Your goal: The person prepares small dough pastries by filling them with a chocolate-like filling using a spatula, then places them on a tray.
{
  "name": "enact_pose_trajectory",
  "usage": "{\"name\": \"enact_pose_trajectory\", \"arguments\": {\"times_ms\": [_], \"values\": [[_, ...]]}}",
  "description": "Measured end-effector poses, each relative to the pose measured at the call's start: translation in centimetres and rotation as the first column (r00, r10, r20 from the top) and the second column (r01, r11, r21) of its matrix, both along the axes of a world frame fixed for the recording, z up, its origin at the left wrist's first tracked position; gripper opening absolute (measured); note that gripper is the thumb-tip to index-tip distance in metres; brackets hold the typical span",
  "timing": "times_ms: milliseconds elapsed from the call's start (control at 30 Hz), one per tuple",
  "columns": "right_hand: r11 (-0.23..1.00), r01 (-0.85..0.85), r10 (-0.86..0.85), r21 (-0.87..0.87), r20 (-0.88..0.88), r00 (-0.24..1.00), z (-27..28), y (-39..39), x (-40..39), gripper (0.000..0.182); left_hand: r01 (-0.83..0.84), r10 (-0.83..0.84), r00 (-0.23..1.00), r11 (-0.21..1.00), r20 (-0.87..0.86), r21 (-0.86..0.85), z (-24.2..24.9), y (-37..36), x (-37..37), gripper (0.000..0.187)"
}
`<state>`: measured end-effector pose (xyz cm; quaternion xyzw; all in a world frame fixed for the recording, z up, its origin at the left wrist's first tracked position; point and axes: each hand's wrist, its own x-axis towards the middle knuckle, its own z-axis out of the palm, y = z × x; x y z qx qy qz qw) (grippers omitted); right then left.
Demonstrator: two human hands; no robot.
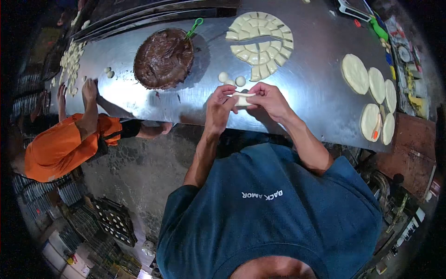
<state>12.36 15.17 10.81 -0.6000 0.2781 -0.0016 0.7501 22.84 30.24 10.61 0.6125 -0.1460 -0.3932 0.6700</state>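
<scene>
Between my two hands is a small flattened piece of dough (242, 99), held just over the near edge of the metal table. My left hand (220, 108) pinches its left side, and the fingers of my right hand (269, 101) are closed on its right side. Beyond my hands lie a few round dough balls (240, 81). Farther up, a disc of dough (260, 51) is cut into many small pieces, with a gap across it. A round pan of brown filling (163, 59) stands to the left, a green-handled tool (194, 28) sticking out of it.
Several flat dough rounds (355, 74) lie at the right end of the metal table (320, 93), one with an orange-tipped tool (375, 132) on it. At the left, a co-worker in an orange shirt (60, 149) works by many small dough pieces (72, 65).
</scene>
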Motion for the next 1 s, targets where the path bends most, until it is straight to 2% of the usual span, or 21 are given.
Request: {"name": "enact_pose_trajectory", "arguments": {"times_ms": [33,67,100,133,200,267,300,333,367,400,433,467,533,600,667,733,767,867,933,967,1000], "values": [[0.966,0.036,-0.051,0.257,0.05,0.997,0.3,-0.4,-0.5,0.02,0.007,-0.009,0.997,1.0,-0.079,-0.025,-0.1,0.0,-0.1,0.021],[0.865,0.047,-0.104,0.5,0.086,0.991,0.5,-0.5,-0.9,0.022,0.005,-0.012,0.988,0.999,-0.156,-0.048,0.0,0.1,-0.3,0.021],[0.841,0.055,-0.137,0.538,0.114,0.984,-0.1,-0.4,-1.1,0.032,-0.031,0.018,0.988,0.996,-0.151,-0.082,0.2,-0.2,-1.4,0.022],[0.842,0.025,-0.113,0.539,0.131,0.985,-0.2,0.1,-0.9,0.032,-0.026,0.021,0.993,0.999,-0.116,-0.047,0.5,-0.6,-2.2,0.027],[0.722,0.219,-0.402,0.656,0.14,0.905,-0.3,1.6,0.3,0.038,-0.175,0.166,0.977,0.983,-0.135,-0.059,-1.0,-1.0,-3.7,0.033],[0.664,0.288,-0.418,0.691,0.024,0.908,-2.5,3.3,2.5,0.045,-0.17,0.169,0.985,0.984,0.015,0.046,-2.1,0.1,-3.7,0.039],[0.659,0.288,-0.403,0.695,0.004,0.915,-3.8,4.2,4.1,0.048,-0.141,0.094,0.963,0.975,0.254,0.174,-2.5,1.1,-2.9,0.043],[0.652,0.295,-0.392,0.698,-0.023,0.92,-3.6,5.3,5.8,0.051,-0.165,0.115,0.958,0.97,0.265,0.176,-3.2,2.4,-2.5,0.043],[0.667,0.313,-0.384,0.676,-0.048,0.922,-3.4,6.7,7.8,0.056,-0.288,0.16,0.895,0.921,0.417,0.263,-4.0,3.6,-2.2,0.043],[0.698,0.228,-0.3,0.679,-0.012,0.954,-6.2,7.3,9.8,0.06,-0.411,0.177,0.811,0.85,0.558,0.328,-4.3,4.9,-2.1,0.043],[0.709,0.279,-0.324,0.648,-0.052,0.944,-6.8,8.5,11.9,0.061,-0.428,0.34,0.846,0.892,0.411,0.143,-2.0,5.9,-2.2,0.042],[0.718,0.331,-0.352,0.612,-0.09,0.932,-7.0,10.0,14.1,0.062,-0.435,0.346,0.842,0.889,0.413,0.141,-1.4,7.3,-2.0,0.042],[0.744,0.356,-0.354,0.566,-0.119,0.928,-8.4,11.5,17.8,0.062,-0.44,0.313,0.864,0.85,0.393,0.291,-0.5,9.9,-1.1,0.039],[0.769,0.386,-0.361,0.51,-0.151,0.92,-9.2,11.9,20.1,0.062,-0.436,0.305,0.859,0.856,0.411,0.277,-1.3,12.6,-0.9,0.038],[0.67,0.482,-0.45,0.565,-0.207,0.869,-9.3,11.9,21.5,0.055,-0.429,0.297,0.856,0.865,0.422,0.26,-3.1,14.5,-0.2,0.036],[0.631,0.46,-0.477,0.624,-0.155,0.865,-9.1,10.9,21.3,0.048,-0.432,0.331,0.885,0.848,0.328,0.307,-5.1,15.9,0.4,0.031],[0.624,0.461,-0.498,0.631,-0.133,0.857,-8.1,10.5,20.7,0.046,-0.409,0.238,0.875,0.828,0.42,0.383,-6.0,16.5,1.0,0.028],[0.648,0.472,-0.534,0.597,-0.085,0.841,-7.5,9.9,20.2,0.044,-0.451,0.354,0.873,0.847,0.334,0.282,-7.5,17.0,2.4,0.027],[0.762,0.537,-0.559,0.363,-0.052,0.828,-5.6,10.1,20.3,0.044,-0.459,0.361,0.872,0.839,0.331,0.292,-5.7,16.3,4.3,0.025],[0.763,0.542,-0.563,0.351,-0.051,0.825,-5.6,9.8,20.4,0.044,-0.428,0.332,0.885,0.856,0.325,0.29,-4.6,16.2,5.2,0.025],[0.892,0.449,-0.451,0.05,0.032,0.892,-5.6,9.3,20.4,0.045,-0.397,0.304,0.898,0.872,0.319,0.287,-3.6,16.0,6.1,0.025]]}}
